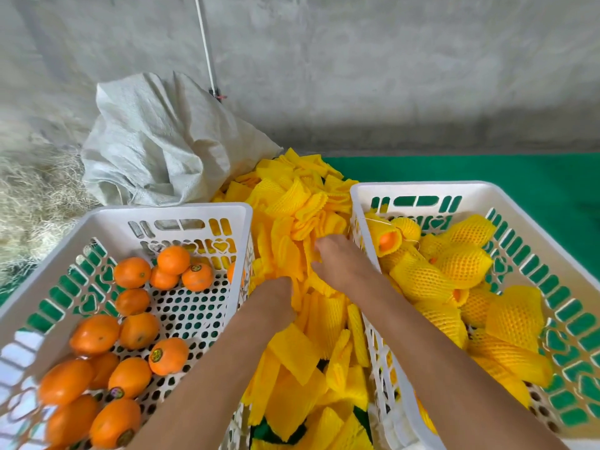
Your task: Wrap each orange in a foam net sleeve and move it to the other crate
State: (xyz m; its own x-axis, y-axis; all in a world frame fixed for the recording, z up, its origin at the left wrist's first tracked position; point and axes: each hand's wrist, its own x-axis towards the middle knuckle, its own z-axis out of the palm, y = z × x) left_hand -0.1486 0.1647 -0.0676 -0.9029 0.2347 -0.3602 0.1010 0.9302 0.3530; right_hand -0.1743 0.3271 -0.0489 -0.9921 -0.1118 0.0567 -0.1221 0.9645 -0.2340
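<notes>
A white crate on the left holds several bare oranges. The white crate on the right holds several oranges wrapped in yellow foam net sleeves. Between the crates lies a heap of loose yellow foam sleeves. Both hands reach into that heap. My left hand has its fingers curled down among the sleeves, fingertips hidden. My right hand lies just beyond it, fingers bent into the foam. Whether either hand holds a sleeve is hidden.
A crumpled white woven sack sits behind the left crate. Dry straw covers the ground at far left. A green mat lies under the crates, and a grey concrete wall stands behind with a thin white rod leaning on it.
</notes>
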